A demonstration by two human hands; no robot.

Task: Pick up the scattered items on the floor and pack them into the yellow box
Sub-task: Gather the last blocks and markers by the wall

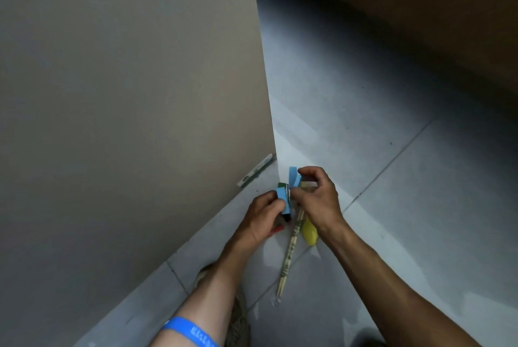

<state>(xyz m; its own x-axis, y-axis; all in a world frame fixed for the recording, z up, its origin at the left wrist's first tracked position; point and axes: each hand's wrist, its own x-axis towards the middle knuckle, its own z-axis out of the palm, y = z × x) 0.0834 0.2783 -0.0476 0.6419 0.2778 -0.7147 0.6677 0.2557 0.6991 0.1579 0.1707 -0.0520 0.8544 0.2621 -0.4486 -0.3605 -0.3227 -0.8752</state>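
Blue foam blocks [283, 199] light, squashy; my left hand [263, 216] grips one, right hand [316, 195] fingertips pinch another [293, 177]. Hold flat sides. Chopsticks [291, 245] stiff, thin.

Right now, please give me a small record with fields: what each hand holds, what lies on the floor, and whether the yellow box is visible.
left hand: grips a light blue flat block with other small items, unclear which
right hand: pinches a second light blue flat piece
floor items: wrapped pair of wooden chopsticks, beside a yellow rounded object; white narrow strip at the base of the beige panel
floor: grey tiled floor
yellow box: not visible
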